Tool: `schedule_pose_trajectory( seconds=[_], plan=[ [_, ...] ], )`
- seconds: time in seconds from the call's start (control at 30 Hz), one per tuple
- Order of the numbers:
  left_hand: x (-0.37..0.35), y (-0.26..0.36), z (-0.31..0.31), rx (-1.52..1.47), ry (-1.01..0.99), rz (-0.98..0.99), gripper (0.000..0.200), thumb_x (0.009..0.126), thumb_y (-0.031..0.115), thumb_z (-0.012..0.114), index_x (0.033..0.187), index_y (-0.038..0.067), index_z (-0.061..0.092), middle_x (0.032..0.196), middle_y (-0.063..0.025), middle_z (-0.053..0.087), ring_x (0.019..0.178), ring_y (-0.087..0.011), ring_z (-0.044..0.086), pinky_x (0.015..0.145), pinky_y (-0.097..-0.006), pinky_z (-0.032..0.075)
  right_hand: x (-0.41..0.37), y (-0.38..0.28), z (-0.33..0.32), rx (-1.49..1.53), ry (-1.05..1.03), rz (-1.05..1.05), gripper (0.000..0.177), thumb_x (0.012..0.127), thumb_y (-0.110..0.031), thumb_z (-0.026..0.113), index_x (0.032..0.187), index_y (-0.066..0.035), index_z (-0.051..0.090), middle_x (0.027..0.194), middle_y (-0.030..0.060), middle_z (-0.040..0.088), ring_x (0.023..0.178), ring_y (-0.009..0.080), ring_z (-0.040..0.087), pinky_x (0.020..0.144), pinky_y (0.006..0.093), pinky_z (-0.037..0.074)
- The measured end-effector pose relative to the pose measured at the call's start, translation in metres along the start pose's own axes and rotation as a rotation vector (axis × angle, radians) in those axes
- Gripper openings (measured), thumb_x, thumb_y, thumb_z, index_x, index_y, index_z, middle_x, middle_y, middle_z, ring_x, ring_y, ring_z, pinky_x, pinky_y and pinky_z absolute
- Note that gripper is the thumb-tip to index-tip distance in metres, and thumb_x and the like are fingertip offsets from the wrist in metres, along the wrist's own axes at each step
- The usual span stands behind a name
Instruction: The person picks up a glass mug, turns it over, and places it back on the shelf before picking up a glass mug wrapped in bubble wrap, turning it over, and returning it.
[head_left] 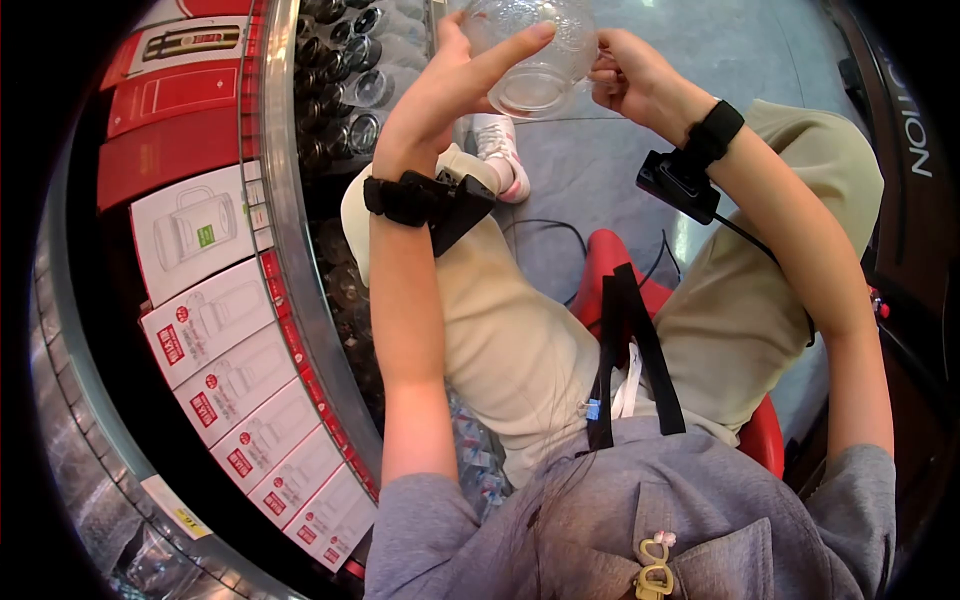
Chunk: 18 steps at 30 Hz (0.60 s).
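A clear glass jar [541, 72] with a raised pattern is at the top of the head view, its round base towards me and its upper part cut off by the frame edge. My left hand [455, 85] grips it from the left, thumb laid across the glass. Close against the jar's right side is my right hand [638, 80], its fingers curled in and pinched. What those fingertips hold, if anything, I cannot make out.
To the left, a shelf with a metal edge [318, 200] carries boxed glassware [240, 370] and red boxes [170, 150]. Several dark-lidded jars [345, 70] stand lower down. I sit on a red stool [765, 440]; black cables [545, 224] cross the grey floor [560, 170].
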<state>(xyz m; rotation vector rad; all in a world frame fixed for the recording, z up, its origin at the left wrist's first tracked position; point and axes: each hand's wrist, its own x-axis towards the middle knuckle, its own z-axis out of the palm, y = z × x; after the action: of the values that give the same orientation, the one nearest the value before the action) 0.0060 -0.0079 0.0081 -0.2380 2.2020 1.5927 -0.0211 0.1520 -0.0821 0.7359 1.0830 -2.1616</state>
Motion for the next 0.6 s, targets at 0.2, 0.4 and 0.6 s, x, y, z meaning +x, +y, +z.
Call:
schedule_pose_trajectory(
  seconds=[0.2,0.4,0.6],
  plan=[
    [-0.004,0.001,-0.004,0.085,0.037,-0.029,0.098,0.072,0.037,0.071,0.136,-0.005,0.009,0.122,-0.0213,0.042,0.1,-0.0222,0.054,0.067,-0.0282,0.05,0.003,0.006,0.001,-0.029,-0.017,0.002,0.026,0.085,-0.017,0.045,0.061,-0.016,0.036,0.049,-0.0096,0.028,0.039,0.0023,0.022,0.04,0.018,0.021],
    [-0.008,-0.001,-0.008,0.058,0.015,0.023,0.099,0.072,0.038,0.071,0.135,-0.006,0.009,0.123,-0.0219,0.041,0.101,-0.0227,0.054,0.069,-0.0282,0.051,0.003,0.01,0.006,-0.051,-0.017,-0.002,0.026,0.085,-0.017,0.046,0.061,-0.016,0.036,0.049,-0.0096,0.028,0.04,0.0023,0.023,0.042,0.0183,0.022],
    [-0.009,-0.006,-0.013,0.026,-0.003,0.014,0.096,0.073,0.037,0.071,0.135,-0.005,0.01,0.121,-0.0207,0.042,0.1,-0.0225,0.054,0.069,-0.0283,0.051,0.004,0.014,0.009,-0.059,-0.025,0.011,0.026,0.085,-0.017,0.046,0.06,-0.016,0.036,0.049,-0.0096,0.028,0.04,0.0023,0.023,0.042,0.0184,0.022]
  ],
)
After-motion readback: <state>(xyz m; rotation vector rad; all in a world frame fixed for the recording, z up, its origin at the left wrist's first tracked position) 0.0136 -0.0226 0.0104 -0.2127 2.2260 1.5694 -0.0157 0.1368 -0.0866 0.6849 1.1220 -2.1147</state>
